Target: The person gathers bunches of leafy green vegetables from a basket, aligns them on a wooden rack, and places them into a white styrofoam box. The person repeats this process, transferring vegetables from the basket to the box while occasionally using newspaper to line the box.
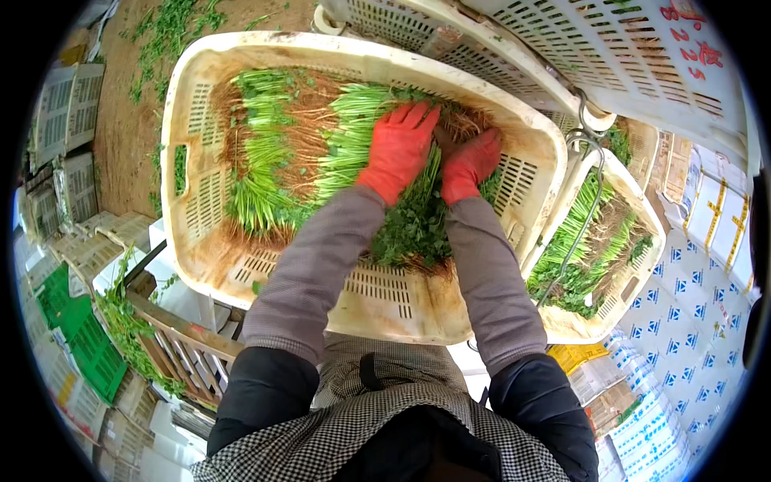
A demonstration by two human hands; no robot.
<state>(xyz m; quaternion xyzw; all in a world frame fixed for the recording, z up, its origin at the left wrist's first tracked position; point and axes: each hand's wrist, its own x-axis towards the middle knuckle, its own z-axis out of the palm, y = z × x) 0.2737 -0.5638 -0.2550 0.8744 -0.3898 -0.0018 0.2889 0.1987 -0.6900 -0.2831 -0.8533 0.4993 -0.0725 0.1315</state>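
A large cream plastic basket (353, 321) with slotted walls lies before me, holding rows of leafy green bunches (265, 161) with long stems and brown roots. My left hand (399, 149), in a red glove, rests on the stems right of the middle, its fingers stretched out across them. Near the basket's right end, my right hand (472, 165), also red-gloved, has its fingers curled at the edge of a bunch of greens (414, 229). That bunch's dark leaves lie between my forearms. Brown roots (466, 120) show just beyond both hands; the undersides of the fingers are hidden.
A smaller cream basket of greens (590, 241) stands at right, with a bent metal hook (590, 145) over it. Tall white crates (610, 48) stand behind. At left are a wooden rack (181, 341), a green crate (80, 329) and loose greens (173, 32) on dirt ground.
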